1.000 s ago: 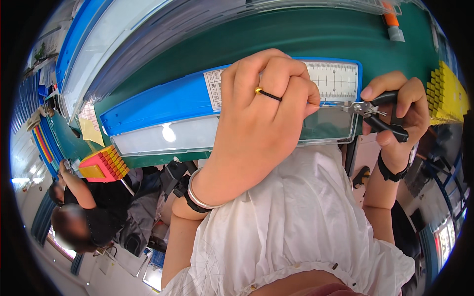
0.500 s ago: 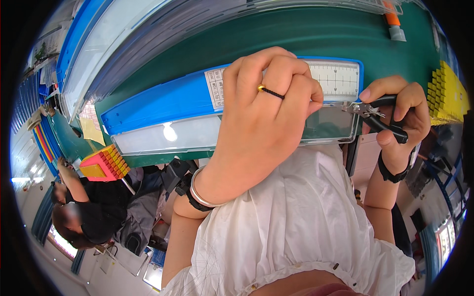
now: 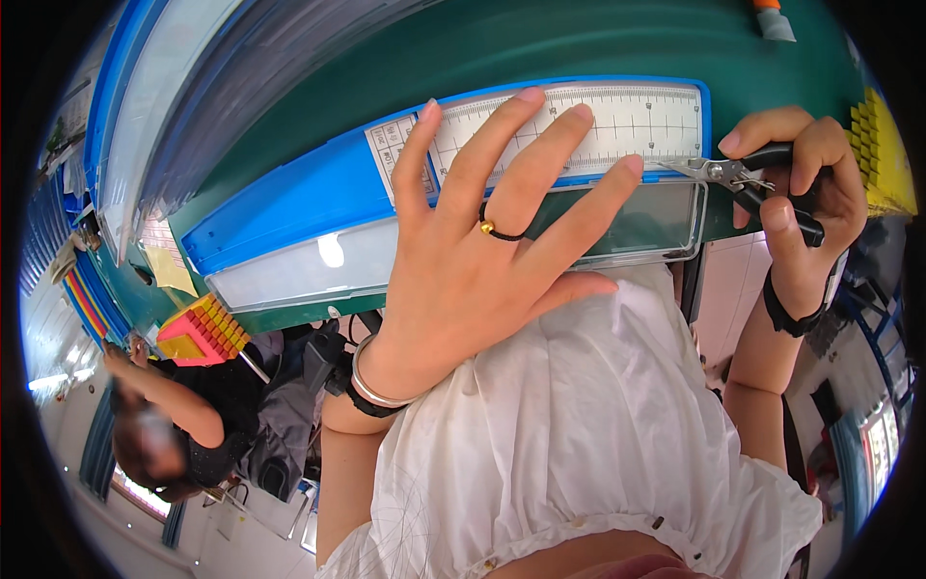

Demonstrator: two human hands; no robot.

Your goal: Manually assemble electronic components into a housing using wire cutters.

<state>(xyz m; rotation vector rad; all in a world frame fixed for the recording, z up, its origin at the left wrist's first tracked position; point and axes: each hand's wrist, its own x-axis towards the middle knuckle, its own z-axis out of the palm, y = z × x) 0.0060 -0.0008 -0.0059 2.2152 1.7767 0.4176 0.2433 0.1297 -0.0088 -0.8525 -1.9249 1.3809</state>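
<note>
My left hand (image 3: 473, 275) is spread open, palm down, with its fingers over a white ruled scale (image 3: 617, 125) in a long blue case (image 3: 289, 207). It wears a black cord ring with a gold bead. The case's clear lid (image 3: 641, 227) lies on the near side, partly under the hand. My right hand (image 3: 820, 179) is closed around the black handles of small cutting pliers (image 3: 725, 172). Their metal jaws point left at the scale's right end. Whether anything thin sits between the jaws is too small to tell.
The case rests on a green table (image 3: 617, 48). Clear bins with blue edges (image 3: 183, 106) curve along the far left. A yellow block with rows of pegs (image 3: 883, 154) stands at right, a pink-and-yellow one (image 3: 203, 333) at left, near a seated co-worker (image 3: 193, 415). An orange-capped tube (image 3: 775, 21) lies far right.
My left hand has opened from a pinch near the jaws and spread over the scale, moving left. My right hand with the pliers has shifted slightly right.
</note>
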